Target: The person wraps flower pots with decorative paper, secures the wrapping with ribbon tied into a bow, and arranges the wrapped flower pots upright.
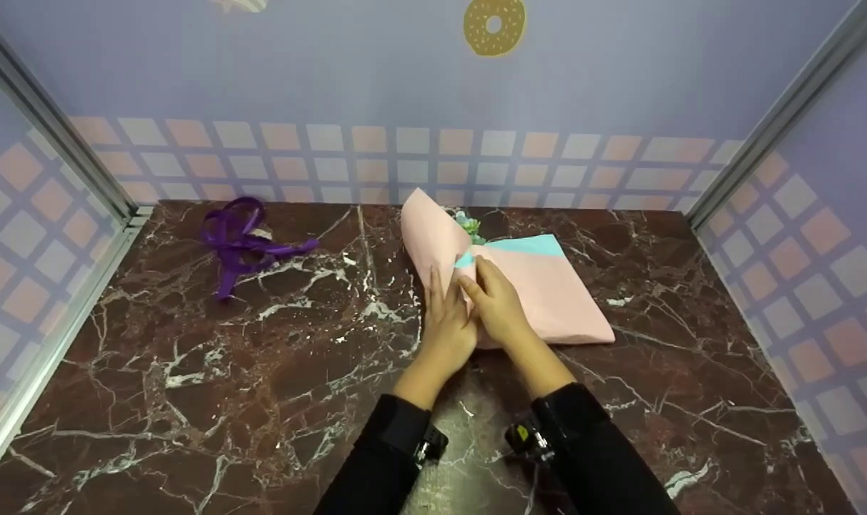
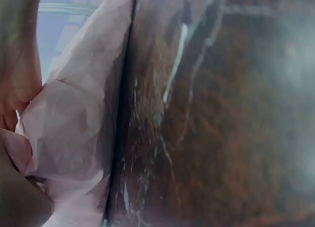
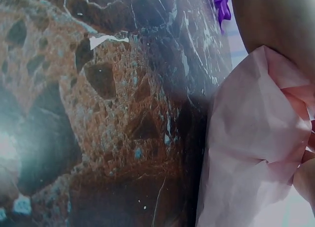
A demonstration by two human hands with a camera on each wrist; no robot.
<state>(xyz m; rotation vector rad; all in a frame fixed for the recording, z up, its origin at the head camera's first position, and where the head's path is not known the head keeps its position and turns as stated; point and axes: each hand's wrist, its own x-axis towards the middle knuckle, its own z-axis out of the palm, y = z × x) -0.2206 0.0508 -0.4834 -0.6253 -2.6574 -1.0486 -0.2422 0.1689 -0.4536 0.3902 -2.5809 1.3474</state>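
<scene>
In the head view, pale pink wrapping paper [image 1: 548, 293] with a light blue inner side is folded round a small bunch of flowers [image 1: 469, 225]. Only a few blue and green tips of the bunch show above the fold. My left hand [image 1: 448, 325] presses on the left part of the paper with its fingers stretched out. Beside it, my right hand [image 1: 501, 304] pinches a folded edge where a strip of blue shows. Both wrist views show crumpled pink paper close up, with the fingertips partly hidden.
A loose purple ribbon [image 1: 244, 247] lies in loops at the back left of the dark marbled tabletop [image 1: 262, 400]. Behind the table rises a lilac wall [image 1: 333, 86] with a checked band, and side panels stand at left and right.
</scene>
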